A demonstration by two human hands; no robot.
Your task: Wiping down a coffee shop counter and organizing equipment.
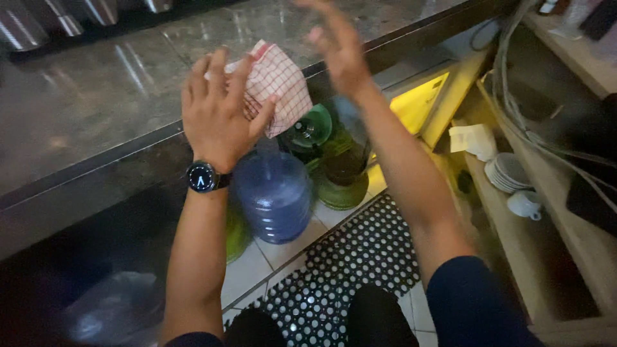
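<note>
My left hand (215,109), with a dark watch on its wrist, is raised over the counter edge and holds a red-and-white checked cloth (277,87) against its palm and fingertips. My right hand (339,46) is lifted higher to the right of the cloth, its fingers spread and nothing in it. Both hands hover above the grey stone counter (90,96).
Under the counter stand a blue water jug (275,196) and green jugs (340,170) on a white tiled floor with a black perforated mat (360,257). At right, a wooden shelf (565,257) holds stacked saucers (508,172), a white cup (525,204) and cables. Metal cups line the counter's far left.
</note>
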